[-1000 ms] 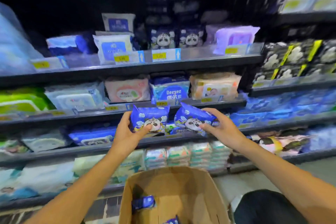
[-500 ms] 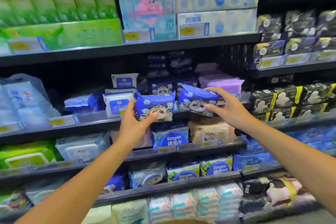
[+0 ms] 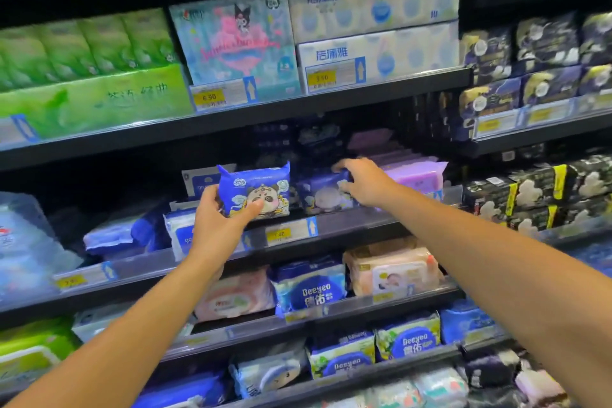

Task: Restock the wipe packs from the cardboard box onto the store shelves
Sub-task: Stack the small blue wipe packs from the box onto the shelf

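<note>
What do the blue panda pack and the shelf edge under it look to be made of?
Blue panda pack: likely soft plastic film, glossy, with crimped end seams and wrinkles, gripped by the left hand. Shelf edge: apparently dark painted metal fronted by a clear plastic price strip.

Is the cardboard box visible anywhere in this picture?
No, only the shelves, their stocked goods and both hands show, the left hand holding a blue panda pack.
</note>
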The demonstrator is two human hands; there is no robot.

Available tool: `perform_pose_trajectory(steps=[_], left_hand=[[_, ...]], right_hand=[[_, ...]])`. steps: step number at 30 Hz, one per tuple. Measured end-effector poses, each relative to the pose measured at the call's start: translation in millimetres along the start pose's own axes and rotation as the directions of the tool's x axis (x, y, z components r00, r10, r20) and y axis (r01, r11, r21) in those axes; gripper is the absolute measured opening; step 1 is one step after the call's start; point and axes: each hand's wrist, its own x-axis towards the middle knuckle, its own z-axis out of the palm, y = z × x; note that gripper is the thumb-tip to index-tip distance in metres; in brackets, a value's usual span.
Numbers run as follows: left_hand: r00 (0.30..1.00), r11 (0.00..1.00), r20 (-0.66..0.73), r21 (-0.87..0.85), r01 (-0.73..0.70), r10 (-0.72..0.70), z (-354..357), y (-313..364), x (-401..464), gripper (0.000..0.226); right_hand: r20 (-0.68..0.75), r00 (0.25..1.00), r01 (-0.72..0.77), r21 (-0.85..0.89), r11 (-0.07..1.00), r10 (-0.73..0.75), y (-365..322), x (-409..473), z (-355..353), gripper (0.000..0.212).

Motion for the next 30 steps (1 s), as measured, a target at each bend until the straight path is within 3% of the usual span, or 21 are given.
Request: perform_pose_trajectory(steps=[3,8,13,16,18,22,25,30], left_hand=[[0.999,0.999,0.017,-0.017,0.043,-0.043,6.0,-7.5,4.1,0.047],[0.997,0.998,0.052,0.007,0.061,-0.061,16.2,-7.3,16.2,0.048],[0.989,0.993,0.08,0.007,0.12,-0.12,36.8,-5.7,39.6,0.045],[0.98,0.986,0.138,0.104,0.129,-0.143,52.1,-7.7,54.0,0.05],[0.97,0.963,0.158,0.229,0.145,-0.183,60.9,-12.7,63.7,0.056],[0.955,0.859,0.094,0.469,0.206,-0.281,68.5,-17.3,64.6,0.052],[0.983,0.791,-0.015,0.592,0.154,-0.18,63.9,-12.7,60.9,0.047],[0.993,0.7,0.041,0.707,-0.105,0.108,51.5,-9.8,41.3,0.049]], right_hand=[[-0.038,0.996,-0.087,-0.122,0.989,0.083,4.1,4.1,13.3,0.046],[-0.106,0.994,-0.03,-0.295,0.955,-0.001,3.3,-1.9,12.6,0.051],[-0.14,0.99,-0.027,-0.315,0.949,-0.018,6.5,-5.1,14.4,0.057],[-0.158,0.987,-0.038,-0.21,0.977,0.004,9.4,-10.9,18.8,0.064],[-0.176,0.983,0.022,-0.166,0.986,-0.052,13.6,-15.5,17.9,0.057],[-0.147,0.975,0.136,-0.211,0.968,-0.168,16.5,-29.4,8.3,0.047],[-0.096,0.974,0.17,-0.277,0.946,-0.203,12.8,-42.8,2.8,0.042],[-0.095,0.966,0.198,-0.317,0.927,-0.239,11.0,-56.3,5.9,0.039]])
